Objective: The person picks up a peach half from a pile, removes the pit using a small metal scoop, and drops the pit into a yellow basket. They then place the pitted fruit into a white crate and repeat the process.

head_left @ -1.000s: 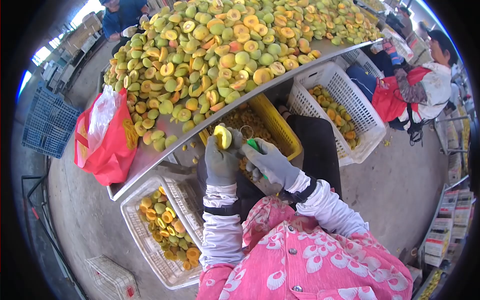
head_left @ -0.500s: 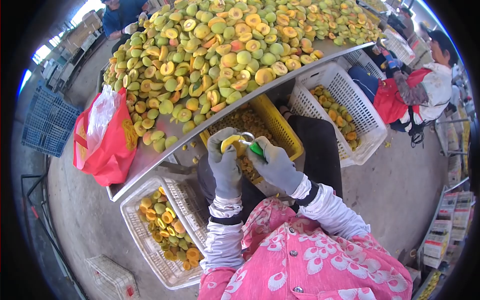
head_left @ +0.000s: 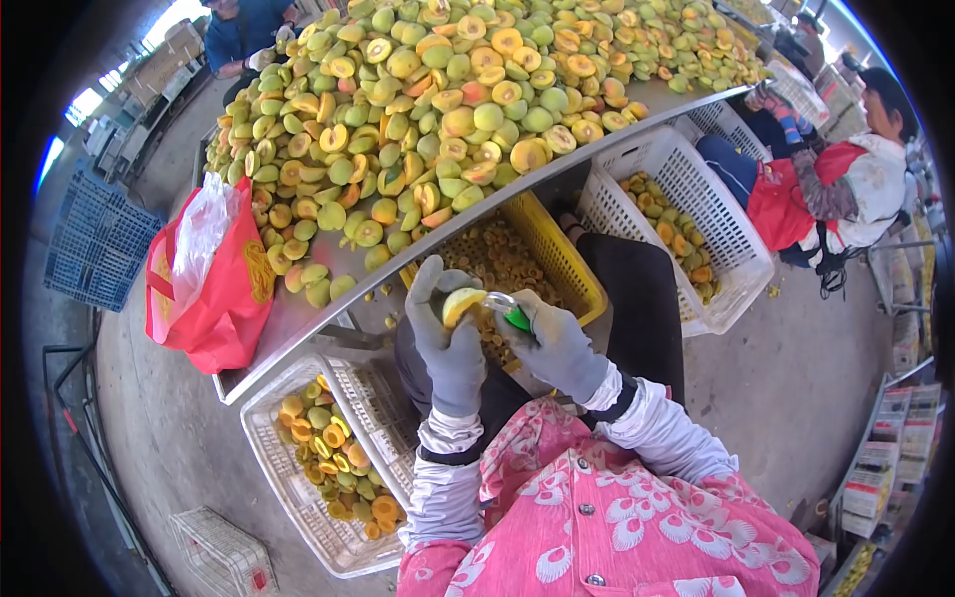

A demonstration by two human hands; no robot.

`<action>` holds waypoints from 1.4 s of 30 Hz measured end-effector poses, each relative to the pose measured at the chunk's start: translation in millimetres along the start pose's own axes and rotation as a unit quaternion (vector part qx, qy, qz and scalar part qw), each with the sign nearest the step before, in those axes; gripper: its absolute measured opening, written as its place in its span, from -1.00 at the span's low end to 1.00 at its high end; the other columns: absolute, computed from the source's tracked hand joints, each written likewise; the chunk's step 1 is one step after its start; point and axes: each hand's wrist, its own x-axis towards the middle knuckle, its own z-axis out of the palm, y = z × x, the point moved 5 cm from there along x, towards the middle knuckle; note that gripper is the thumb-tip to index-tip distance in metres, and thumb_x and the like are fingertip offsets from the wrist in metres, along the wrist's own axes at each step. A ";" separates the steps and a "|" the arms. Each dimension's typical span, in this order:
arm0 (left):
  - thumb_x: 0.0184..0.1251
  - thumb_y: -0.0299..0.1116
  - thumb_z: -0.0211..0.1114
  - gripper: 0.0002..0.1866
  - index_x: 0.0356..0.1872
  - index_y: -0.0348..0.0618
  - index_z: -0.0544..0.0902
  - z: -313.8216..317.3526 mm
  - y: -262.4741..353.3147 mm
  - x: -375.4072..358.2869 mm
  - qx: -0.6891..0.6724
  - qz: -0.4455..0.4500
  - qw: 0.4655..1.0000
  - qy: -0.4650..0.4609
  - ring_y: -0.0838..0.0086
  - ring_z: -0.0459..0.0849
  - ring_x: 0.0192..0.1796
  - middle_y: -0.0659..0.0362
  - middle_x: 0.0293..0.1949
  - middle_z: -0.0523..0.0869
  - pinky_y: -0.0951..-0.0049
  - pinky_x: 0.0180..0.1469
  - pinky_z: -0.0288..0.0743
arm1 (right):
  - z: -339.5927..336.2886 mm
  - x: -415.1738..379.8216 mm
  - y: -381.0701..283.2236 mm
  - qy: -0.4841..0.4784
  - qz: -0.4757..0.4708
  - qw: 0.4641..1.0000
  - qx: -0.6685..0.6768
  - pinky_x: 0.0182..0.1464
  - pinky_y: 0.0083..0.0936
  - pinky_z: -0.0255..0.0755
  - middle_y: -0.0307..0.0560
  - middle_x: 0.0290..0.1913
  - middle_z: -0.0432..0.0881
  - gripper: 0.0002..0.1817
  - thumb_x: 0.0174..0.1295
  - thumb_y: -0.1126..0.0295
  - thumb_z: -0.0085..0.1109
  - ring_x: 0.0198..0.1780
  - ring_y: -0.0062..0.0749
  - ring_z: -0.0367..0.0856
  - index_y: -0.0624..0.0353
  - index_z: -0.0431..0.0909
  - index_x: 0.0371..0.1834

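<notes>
My left hand (head_left: 453, 353), in a grey glove, pinches a yellow peach half (head_left: 459, 305) between thumb and fingers. A green-handled pitting tool (head_left: 516, 317) sits in the grip of my gloved right hand (head_left: 565, 350); its curved metal end reaches to the edge of the fruit. Below both hands is a yellow crate (head_left: 585, 303) holding brown pits and scraps. By my left side, a white crate (head_left: 261, 423) contains cut peach halves (head_left: 338, 453).
A big heap of halved peaches (head_left: 428, 109) covers the metal table (head_left: 637, 119). On its left corner lies a red bag (head_left: 224, 318) with clear plastic inside. Another white crate (head_left: 731, 269) with fruit stands at right, beside a seated person (head_left: 836, 194). Another person (head_left: 239, 40) is across the table.
My left fingers have opened out somewhat around the peach half. The pitting tool has moved slightly right and down, with its metal end now at the fruit's right edge.
</notes>
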 end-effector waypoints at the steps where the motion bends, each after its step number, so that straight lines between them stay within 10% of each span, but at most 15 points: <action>1: 0.03 -0.79 -0.10 -0.26 0.38 -0.24 0.33 -0.7 -3.8 0.6 -0.023 -0.064 0.998 0.016 0.35 0.58 0.10 0.05 0.04 0.54 0.41 0.20 0.50 | -0.5 1.4 -1.2 -0.003 -0.006 1.000 -0.021 -0.30 -0.18 0.51 0.15 -0.37 0.64 -0.79 0.32 0.36 0.26 -0.28 0.13 0.67 0.13 0.49 -0.08; 18: 0.18 -0.66 0.13 -0.39 0.34 -0.18 0.40 -35.4 -43.4 -9.7 0.224 -0.280 0.933 0.033 0.36 0.61 0.07 0.02 0.09 0.58 0.41 0.12 0.53 | 44.3 14.5 53.4 -0.111 -0.011 0.974 -0.197 -0.33 -0.06 0.51 0.06 -0.33 0.67 -0.74 0.35 0.15 0.17 -0.31 0.07 0.69 0.07 0.42 -0.12; 20: 0.15 -0.64 0.14 -0.35 0.36 -0.10 0.40 -43.1 -41.0 -23.7 0.256 -0.256 0.932 -0.022 0.38 0.62 -0.06 0.06 -0.01 0.58 0.41 -0.01 0.57 | 52.6 27.5 102.0 -0.126 0.124 0.958 -0.226 -0.29 0.02 0.47 0.17 -0.35 0.68 -0.70 0.40 0.10 0.10 -0.30 0.18 0.67 0.11 0.41 -0.11; 23: 0.12 -0.67 0.08 -0.35 0.35 -0.22 0.39 -136.0 -15.5 -50.4 0.094 -0.176 0.971 0.134 0.36 0.63 -0.04 0.05 0.06 0.57 0.41 0.06 0.56 | 37.0 25.2 139.2 -0.083 0.208 0.966 -0.133 -0.26 0.07 0.43 0.25 -0.39 0.66 -0.66 0.44 0.08 0.03 -0.29 0.28 0.65 0.15 0.39 -0.07; 24: 0.12 -0.65 0.12 -0.39 0.31 -0.23 0.43 -191.8 -0.7 -66.0 0.406 -0.137 0.892 0.144 0.30 0.65 -0.06 0.00 0.06 0.59 0.38 0.08 0.55 | 31.7 22.3 139.5 -0.079 0.216 0.966 -0.114 -0.27 0.05 0.43 0.29 -0.41 0.64 -0.66 0.45 0.08 0.03 -0.29 0.31 0.64 0.16 0.39 -0.07; 27: 0.20 -0.49 0.28 -0.75 -0.07 -0.24 0.66 -264.4 37.1 -86.2 0.764 -0.244 0.596 0.044 0.01 0.66 -0.12 -0.06 -0.16 0.71 0.12 0.01 0.51 | 39.2 15.3 142.8 -0.089 0.223 0.967 -0.089 -0.26 0.05 0.44 0.29 -0.42 0.64 -0.67 0.43 0.09 0.08 -0.30 0.31 0.64 0.15 0.41 -0.08; 31: 0.26 -0.43 0.32 -0.67 0.05 -0.23 0.66 -225.9 18.1 9.7 0.515 -0.164 0.840 0.042 0.01 0.64 0.05 -0.08 -0.03 0.70 0.11 0.11 0.50 | 66.3 11.9 142.8 -0.102 0.172 0.978 -0.056 -0.23 -0.02 0.47 0.27 -0.35 0.66 -0.69 0.39 0.16 0.15 -0.25 0.28 0.65 0.16 0.47 -0.03; 33: 0.24 -0.51 0.26 -0.56 0.19 -0.14 0.60 -175.6 -0.2 87.8 0.580 0.027 0.813 -0.045 -0.01 0.59 0.19 -0.08 0.20 0.60 0.15 0.17 0.50 | 60.0 16.2 131.9 -0.131 0.197 0.970 -0.055 -0.20 -0.07 0.50 0.26 -0.29 0.67 -0.67 0.38 0.15 0.16 -0.20 0.25 0.66 0.15 0.50 0.01; 37: 0.11 -0.60 0.20 -0.42 0.23 0.07 0.55 -152.7 -91.6 209.7 0.764 0.175 0.591 -0.190 -0.04 0.59 0.19 0.01 0.39 0.42 0.10 0.13 0.54 | 40.5 1.4 162.0 -0.107 0.293 0.950 -0.027 -0.15 -0.10 0.53 0.23 -0.23 0.69 -0.63 0.36 0.09 0.18 -0.15 0.21 0.69 0.10 0.49 0.05; 41: 0.12 -0.56 0.22 -0.51 0.13 0.08 0.56 -172.8 -142.4 250.3 0.796 0.038 0.547 -0.257 -0.02 0.66 0.04 0.01 0.23 0.56 0.11 -0.04 0.61 | 16.2 2.8 166.3 -0.031 0.326 0.942 -0.075 -0.18 -0.11 0.52 0.24 -0.23 0.69 -0.66 0.34 0.15 0.22 -0.14 0.23 0.69 0.11 0.46 0.01; 42: 0.17 -0.53 0.22 -0.58 0.09 0.04 0.56 -173.7 -133.5 247.1 0.759 0.001 0.613 -0.220 0.07 0.69 -0.03 0.03 0.12 0.61 0.21 -0.13 0.62 | 19.5 3.8 169.2 -0.033 0.334 0.941 -0.047 -0.22 -0.13 0.51 0.23 -0.25 0.67 -0.72 0.36 0.21 0.22 -0.18 0.19 0.69 0.13 0.46 -0.05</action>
